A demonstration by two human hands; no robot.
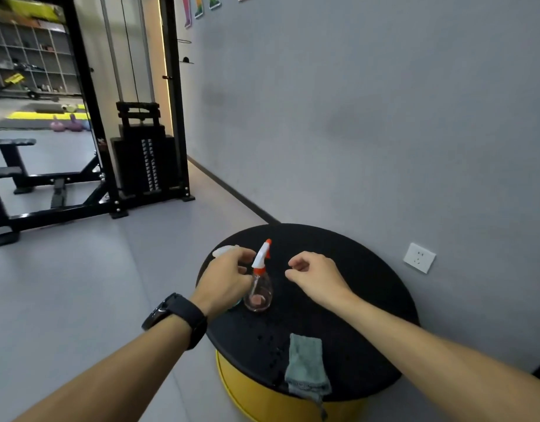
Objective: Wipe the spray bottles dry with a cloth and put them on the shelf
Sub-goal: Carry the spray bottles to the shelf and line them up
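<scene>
Clear spray bottle upright, second bottle mostly hidden behind left hand; both hands loosely curled, empty.

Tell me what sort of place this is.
Most likely a gym. A cable machine with a weight stack stands by the wall, a black bench sits to its left, and purple kettlebells lie beside exercise mats farther back.

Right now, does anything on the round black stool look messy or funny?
Only a little. The grey-green cloth droops over the near edge of the black stool top, so it might slide off. The clear spray bottle with the orange and white nozzle stands upright, and no spill shows.
</scene>
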